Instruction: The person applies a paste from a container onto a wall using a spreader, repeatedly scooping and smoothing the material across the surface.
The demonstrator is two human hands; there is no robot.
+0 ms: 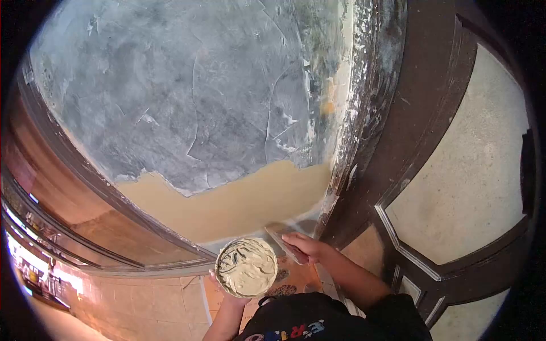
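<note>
My left hand (pixel 230 296) holds a round tub (pixel 247 267) from below and at its side. Cream-coloured paste with a swirled surface fills the tub. To the right of it, my right hand (pixel 302 246) grips a flat putty knife (pixel 284 243), its blade pointing up and left, close to the wall's lower part. Smooth beige plaster (pixel 227 210) covers a band low on the wall, and above it lies a grey, rough, scraped surface (pixel 187 96). Whether the blade touches the wall I cannot tell.
Dark wooden panelling with pale panels (pixel 460 165) stands on the right. A dark frame with glass (pixel 96 193) runs along the left. Tiled floor (pixel 153 298) shows below, with an orange patterned sheet (pixel 304 275) beneath my hands. Peeling paint edges the wall's right side.
</note>
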